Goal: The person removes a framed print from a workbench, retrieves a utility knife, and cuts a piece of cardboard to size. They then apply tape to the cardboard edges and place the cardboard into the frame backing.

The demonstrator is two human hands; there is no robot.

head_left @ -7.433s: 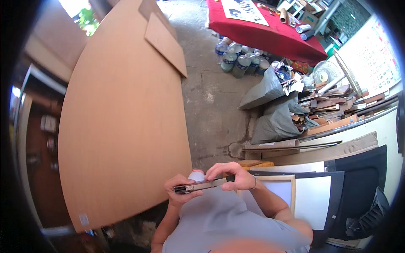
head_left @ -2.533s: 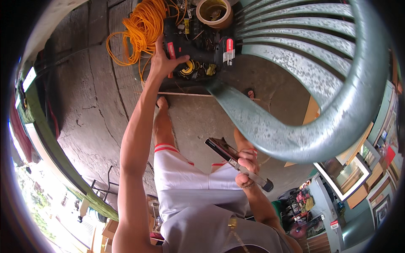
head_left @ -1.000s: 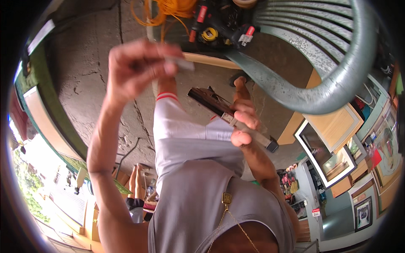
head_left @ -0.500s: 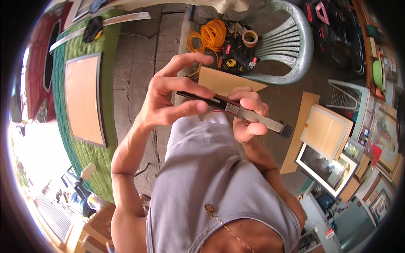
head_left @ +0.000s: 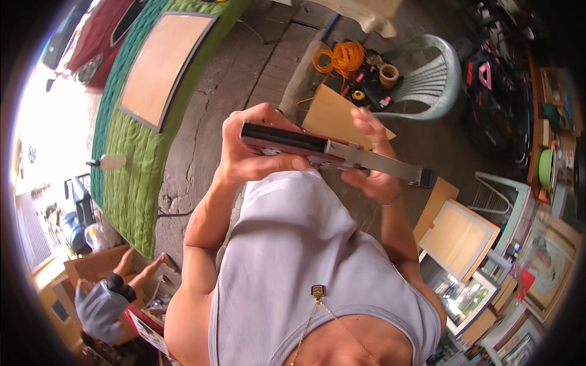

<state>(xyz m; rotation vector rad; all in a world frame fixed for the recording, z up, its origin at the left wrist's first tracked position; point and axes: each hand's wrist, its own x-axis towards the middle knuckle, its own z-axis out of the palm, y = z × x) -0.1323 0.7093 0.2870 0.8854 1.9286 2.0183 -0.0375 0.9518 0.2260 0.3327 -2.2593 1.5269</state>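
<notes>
Glossy metal staple gun, rough concrete floor

You've got a brown cardboard box, open-topped, on the floor at your lower left, just beside the green quilted cover's lower edge. No labels, signs or screens you could make out anywhere else.

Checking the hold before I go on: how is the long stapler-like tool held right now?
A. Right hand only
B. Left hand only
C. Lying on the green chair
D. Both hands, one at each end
D: the left hand wraps the tool's dark end, while the right hand touches the metal part further along; the green chair stands behind on the floor, apart from the tool.
</notes>
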